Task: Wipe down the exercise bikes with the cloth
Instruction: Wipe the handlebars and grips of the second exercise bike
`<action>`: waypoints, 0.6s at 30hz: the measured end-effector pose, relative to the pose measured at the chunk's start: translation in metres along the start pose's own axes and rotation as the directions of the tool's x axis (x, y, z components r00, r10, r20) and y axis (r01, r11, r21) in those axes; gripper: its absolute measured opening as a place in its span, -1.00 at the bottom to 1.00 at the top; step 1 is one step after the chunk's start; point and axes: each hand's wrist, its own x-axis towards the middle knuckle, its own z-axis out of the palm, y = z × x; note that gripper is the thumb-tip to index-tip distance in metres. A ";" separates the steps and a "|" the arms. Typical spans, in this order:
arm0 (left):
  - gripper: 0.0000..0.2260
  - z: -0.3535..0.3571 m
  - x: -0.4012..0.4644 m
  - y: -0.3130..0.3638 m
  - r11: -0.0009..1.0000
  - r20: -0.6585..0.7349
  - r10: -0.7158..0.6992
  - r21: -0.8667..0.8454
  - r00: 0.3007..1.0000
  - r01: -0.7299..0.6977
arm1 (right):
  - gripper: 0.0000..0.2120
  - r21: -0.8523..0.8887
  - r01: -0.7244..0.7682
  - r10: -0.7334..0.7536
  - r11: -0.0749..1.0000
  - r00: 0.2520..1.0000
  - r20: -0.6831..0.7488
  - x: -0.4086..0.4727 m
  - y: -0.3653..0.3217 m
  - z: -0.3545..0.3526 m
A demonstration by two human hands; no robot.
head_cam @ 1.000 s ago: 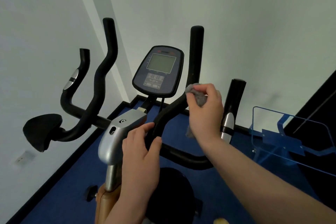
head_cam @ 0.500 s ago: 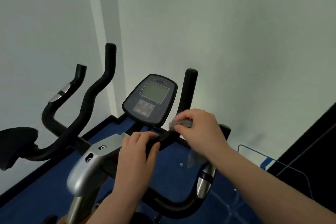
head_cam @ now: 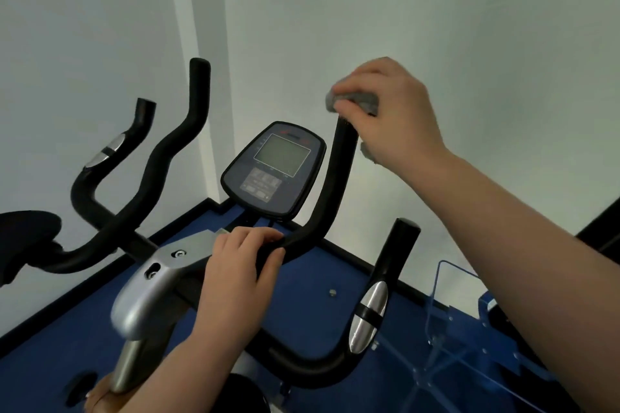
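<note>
Clamped in our right hand [head_cam: 392, 114], the grey cloth [head_cam: 357, 100] sits bunched over the top end of the inner right handlebar post [head_cam: 339, 178], fingers and thumb curled round it so that only a crumpled strip shows above the thumb and a small scrap below the palm. We cannot see the tip of that post; the cloth and hand cover it. Our left hand [head_cam: 240, 275] grips the lower bend of the same black bar, fingers wrapped over the top and thumb underneath, just beside the silver bracket [head_cam: 157, 288] of the exercise bike. Between the two hands stands the console [head_cam: 275, 168], its grey screen blank and its buttons too blurred for us to read. Right of the left hand, an outer grip [head_cam: 389, 278] with a silver sensor pad rises upright. Left of the bracket, the mirrored bars [head_cam: 147, 178] curve up against the white wall. A black pad [head_cam: 27, 238] is cut off at the left edge. Low on the right, a clear blue panel [head_cam: 469, 329] runs out of view, partly behind our right forearm.
</note>
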 end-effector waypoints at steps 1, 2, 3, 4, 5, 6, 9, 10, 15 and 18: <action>-0.84 0.000 -0.001 0.000 1.000 0.000 0.002 0.001 1.000 -0.002 | -0.84 -0.060 -0.046 0.050 0.997 0.997 0.058 0.003 0.004 0.005; -0.84 -0.001 -0.001 0.000 1.000 0.002 0.005 0.001 1.000 -0.005 | -0.83 -0.090 -0.086 0.092 0.992 0.993 0.068 0.002 0.008 0.007; -0.84 -0.001 0.000 -0.001 1.000 0.005 0.007 -0.001 1.000 -0.007 | -0.82 -0.095 -0.113 0.117 0.989 0.993 0.034 -0.004 0.012 0.006; -0.84 -0.002 0.000 -0.001 1.000 0.007 0.007 -0.004 1.000 -0.007 | -0.82 -0.085 -0.129 0.128 0.988 0.992 -0.010 -0.011 0.016 0.003; -0.84 -0.002 -0.001 -0.002 1.000 0.009 0.005 -0.008 1.000 -0.005 | -0.82 -0.056 -0.156 0.154 0.986 0.987 -0.042 -0.017 0.019 -0.003; -0.84 -0.002 0.000 -0.001 1.000 0.007 0.004 -0.014 1.000 -0.004 | -0.84 -0.016 -0.197 0.196 0.980 0.978 -0.068 -0.018 0.021 -0.008; -0.83 -0.001 0.001 -0.002 1.000 0.007 0.011 -0.010 1.000 -0.011 | -0.89 0.096 -0.245 0.261 0.965 0.943 -0.209 -0.008 0.020 -0.004; -0.83 -0.001 0.001 -0.002 1.000 0.007 0.007 -0.009 1.000 -0.007 | -0.88 0.107 -0.252 0.271 0.962 0.934 -0.232 -0.009 0.018 0.004; -0.83 0.000 0.001 -0.002 1.000 -0.002 0.022 0.004 1.000 -0.022 | -0.75 -0.097 -0.381 0.367 0.919 0.920 -0.136 -0.068 0.013 0.047; -0.84 0.001 0.002 -0.004 0.999 -0.008 0.037 0.005 0.999 -0.037 | -0.83 -0.191 -0.342 0.349 0.920 0.937 0.008 -0.084 0.013 0.045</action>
